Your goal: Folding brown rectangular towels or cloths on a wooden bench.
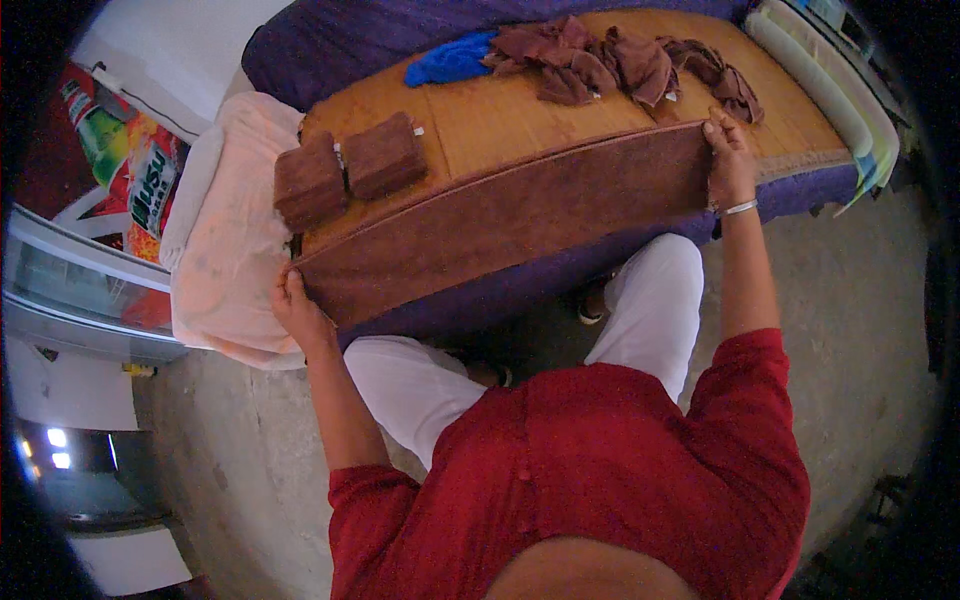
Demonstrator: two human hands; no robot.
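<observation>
A long brown towel (517, 214) is stretched between my hands along the near edge of a padded seat with a tan woven cover (480, 139). My left hand (300, 304) grips its left end, thumb on top. At the right end, my right hand (729, 154), with a silver bracelet at the wrist, pinches the towel's upper corner. Two stacks of folded brown towels, one at the far left (309, 180) and one beside it (386, 154), lie beyond the stretched towel. Crumpled brown towels (570, 60) and a blue cloth (452, 60) lie towards the back of the seat.
A pale pink cloth (240, 285) drapes over something left of the seat, near a glass-fronted cabinet (82, 277). A rolled pale mat or cloth (814, 90) lies at the seat's right end. Purple fabric (480, 300) covers the seat's front, above the concrete floor (840, 300).
</observation>
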